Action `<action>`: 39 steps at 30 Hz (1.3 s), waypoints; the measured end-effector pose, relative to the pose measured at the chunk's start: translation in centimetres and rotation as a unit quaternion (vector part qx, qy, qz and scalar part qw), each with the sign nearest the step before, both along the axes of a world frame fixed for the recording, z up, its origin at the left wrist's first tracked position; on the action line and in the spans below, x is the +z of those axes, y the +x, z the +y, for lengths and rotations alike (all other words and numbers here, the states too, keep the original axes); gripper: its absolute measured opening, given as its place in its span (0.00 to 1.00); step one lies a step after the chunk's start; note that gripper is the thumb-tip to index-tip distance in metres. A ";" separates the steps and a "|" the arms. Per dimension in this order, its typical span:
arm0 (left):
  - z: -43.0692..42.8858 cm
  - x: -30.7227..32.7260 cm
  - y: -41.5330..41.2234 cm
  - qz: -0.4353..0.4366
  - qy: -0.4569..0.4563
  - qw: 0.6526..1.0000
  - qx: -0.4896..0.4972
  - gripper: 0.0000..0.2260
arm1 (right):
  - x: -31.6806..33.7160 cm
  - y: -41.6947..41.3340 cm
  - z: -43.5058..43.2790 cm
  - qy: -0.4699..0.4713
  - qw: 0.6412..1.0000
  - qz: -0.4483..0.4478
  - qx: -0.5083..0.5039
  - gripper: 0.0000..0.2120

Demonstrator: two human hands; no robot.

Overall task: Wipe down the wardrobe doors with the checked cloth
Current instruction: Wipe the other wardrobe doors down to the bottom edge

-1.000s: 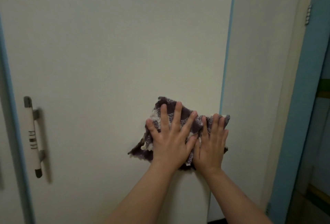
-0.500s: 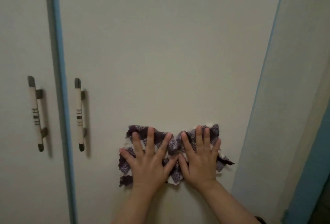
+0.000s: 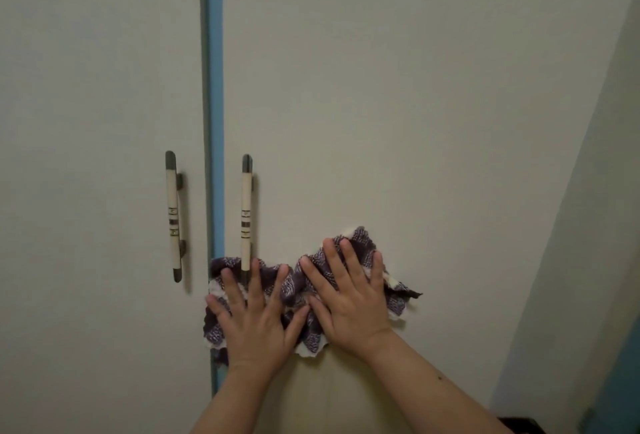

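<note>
Head view, only one there is, so here goes. The checked cloth (image 3: pixel 294 286) is pinned flat against the right wardrobe door (image 3: pixel 381 104), low in the shot. Its left end is laid right up to the blue strip (image 3: pixel 214 87) between the doors and is tucked behind the bottom tip of the right door's handle (image 3: pixel 246 215).

The left hand (image 3: pixel 258 323) and right hand (image 3: pixel 349 298) are both planted palm-down on it, side by side. All the fingers (image 3: pixel 349 260) are held straight and spread wide; nothing is pinched or curled round. Probably it's done that way so more cloth gets pressed on the panel per pass and it can't slide down a vertical door.

The cloth's long axis is run left to right, tipped up a bit toward the right end, with a bunched waist in the middle between the two hands. The ragged corners are pointed out to the right and down at the left.

The left wardrobe door (image 3: pixel 97 87) and its handle (image 3: pixel 172 215) aren't touched by anything right now.
</note>
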State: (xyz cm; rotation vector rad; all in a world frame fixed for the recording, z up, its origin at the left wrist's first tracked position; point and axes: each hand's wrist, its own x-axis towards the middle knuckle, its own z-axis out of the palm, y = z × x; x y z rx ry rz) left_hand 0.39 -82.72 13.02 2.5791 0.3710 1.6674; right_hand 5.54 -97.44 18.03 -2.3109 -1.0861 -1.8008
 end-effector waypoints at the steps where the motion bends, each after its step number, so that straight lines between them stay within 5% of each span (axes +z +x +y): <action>1: 0.0 0.1 0.0 0.002 0.000 1.000 -0.004 0.30 | 0.1 -0.1 -0.1 -0.007 1.000 0.000 -0.006 0.26; 16: -5.3 0.5 1.9 0.014 0.068 0.996 -0.058 0.29 | -1.6 2.2 -5.8 -0.018 0.999 -0.028 -0.030 0.26; 31: -21.4 -0.1 5.8 0.119 0.127 0.981 -0.086 0.33 | -5.6 4.3 -21.8 0.054 0.985 0.142 -0.077 0.25; 39: -21.7 1.2 3.1 0.198 0.078 0.966 -0.148 0.29 | -6.7 2.1 -19.7 0.155 0.944 0.289 -0.041 0.39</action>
